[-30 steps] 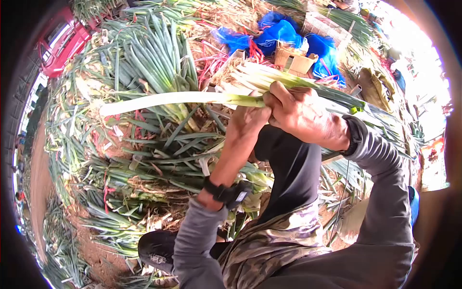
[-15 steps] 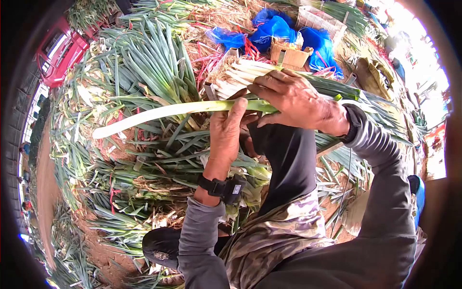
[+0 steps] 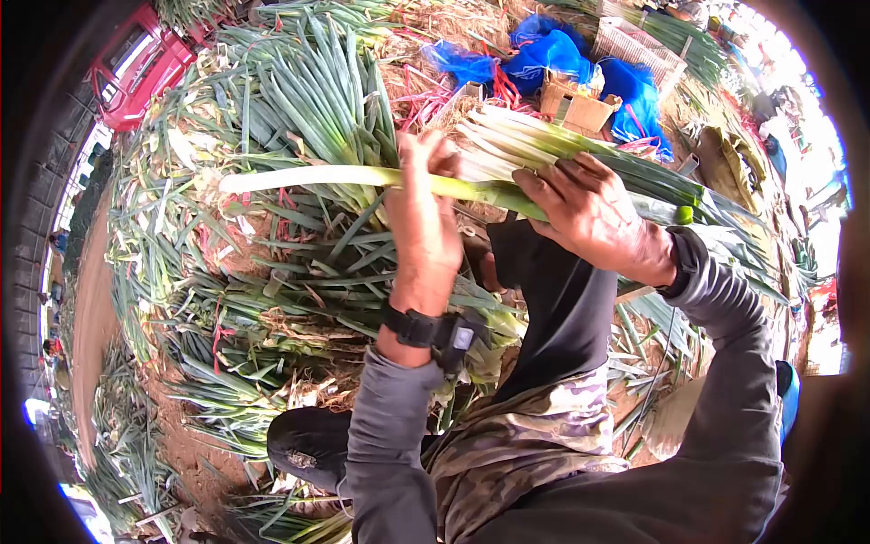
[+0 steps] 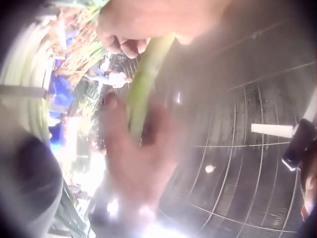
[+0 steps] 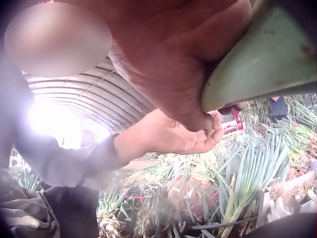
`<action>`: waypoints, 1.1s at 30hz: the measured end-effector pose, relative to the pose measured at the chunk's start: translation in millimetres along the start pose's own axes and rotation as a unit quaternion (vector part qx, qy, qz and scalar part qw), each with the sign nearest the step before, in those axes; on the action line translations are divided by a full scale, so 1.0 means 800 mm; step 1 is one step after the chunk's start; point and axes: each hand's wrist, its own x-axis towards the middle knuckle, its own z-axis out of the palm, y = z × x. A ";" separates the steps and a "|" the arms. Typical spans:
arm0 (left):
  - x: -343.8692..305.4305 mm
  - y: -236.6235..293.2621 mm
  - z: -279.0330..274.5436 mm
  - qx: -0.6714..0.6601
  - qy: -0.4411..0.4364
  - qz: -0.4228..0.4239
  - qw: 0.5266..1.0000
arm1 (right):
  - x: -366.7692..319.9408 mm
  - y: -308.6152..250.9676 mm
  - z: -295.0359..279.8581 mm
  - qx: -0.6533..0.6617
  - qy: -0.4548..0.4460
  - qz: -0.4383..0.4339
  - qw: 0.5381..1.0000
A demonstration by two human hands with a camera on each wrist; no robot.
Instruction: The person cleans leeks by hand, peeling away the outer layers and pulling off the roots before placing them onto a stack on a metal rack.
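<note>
A long green onion [image 3: 308, 177] lies nearly level across the head view, its white end pointing left. My left hand [image 3: 423, 218], blurred, wraps the stalk where white turns to pale green. Farther right, my right hand [image 3: 594, 213] grips the green part from above; in the right wrist view its thumb presses against the broad green leaves [image 5: 267, 54]. In the left wrist view the stalk [image 4: 143, 84] runs between both hands. Right behind it rests a bundle of green onions [image 3: 489, 136], white stems to the left, partly covered by my right hand.
Heaps of green onions [image 3: 317, 100] cover the ground ahead and to the left. Beyond the bundle are blue netting [image 3: 548, 59], a cardboard box [image 3: 575, 109] and a white crate [image 3: 639, 50]. A red vehicle [image 3: 140, 68] stands far left. My bent leg [image 3: 562, 299] is below the hands.
The hands were close together at the stalk, then drew apart; the right hand opened out and now grips farther right. The left hand has turned, its fingers now rising above the stalk.
</note>
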 end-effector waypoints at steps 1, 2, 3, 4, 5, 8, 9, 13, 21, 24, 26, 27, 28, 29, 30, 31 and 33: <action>0.006 0.009 -0.008 0.029 0.017 0.015 0.999 | -0.002 0.000 0.000 0.004 -0.013 0.006 1.000; 0.009 0.016 -0.016 0.048 0.020 0.028 0.998 | -0.005 0.001 0.000 0.007 -0.024 0.011 1.000; 0.011 0.021 -0.025 0.066 0.023 0.041 0.997 | -0.007 0.002 0.000 0.009 -0.036 0.017 0.999; 0.015 0.026 -0.037 0.073 0.029 0.048 0.996 | -0.006 0.001 -0.001 0.011 -0.047 0.025 0.999; 0.018 0.030 -0.051 0.079 0.033 0.054 0.995 | -0.006 0.002 -0.002 0.012 -0.058 0.034 0.998; 0.021 0.053 -0.111 0.054 0.054 0.021 0.997 | -0.010 0.011 0.000 0.001 -0.055 0.044 0.997; 0.021 0.052 -0.141 0.055 0.064 0.022 0.996 | -0.010 0.015 0.002 -0.002 -0.047 0.042 0.998; -0.007 0.049 -0.140 0.106 0.132 -0.048 0.984 | -0.006 0.015 0.006 -0.004 -0.037 0.049 0.998; -0.034 -0.018 -0.056 0.119 -0.253 -0.021 0.960 | 0.047 0.017 -0.002 0.269 -0.228 0.056 0.934; -0.027 -0.015 -0.033 0.000 -0.258 -0.001 0.966 | 0.064 0.020 -0.011 0.332 -0.317 0.054 0.887; -0.024 0.005 -0.028 -0.144 -0.179 -0.003 0.973 | 0.066 0.029 -0.009 0.343 -0.324 0.039 0.881; -0.021 0.016 -0.027 -0.216 -0.139 -0.008 0.966 | 0.063 0.035 -0.009 0.347 -0.328 0.036 0.878; -0.018 0.028 -0.030 -0.176 -0.109 0.025 0.978 | 0.061 0.038 -0.008 0.391 -0.349 0.067 0.849; -0.013 0.032 -0.043 -0.179 -0.110 0.025 0.977 | 0.060 0.040 -0.011 0.388 -0.362 0.071 0.845; -0.011 0.040 -0.047 -0.199 -0.109 0.019 0.974 | 0.061 0.042 -0.015 0.385 -0.373 0.076 0.841; 0.001 0.049 -0.065 -0.234 -0.086 0.035 0.968 | 0.058 0.045 -0.019 0.383 -0.382 0.081 0.837; 0.012 0.083 -0.079 -0.159 -0.003 0.104 0.982 | 0.028 0.050 0.009 0.260 -0.251 0.038 0.932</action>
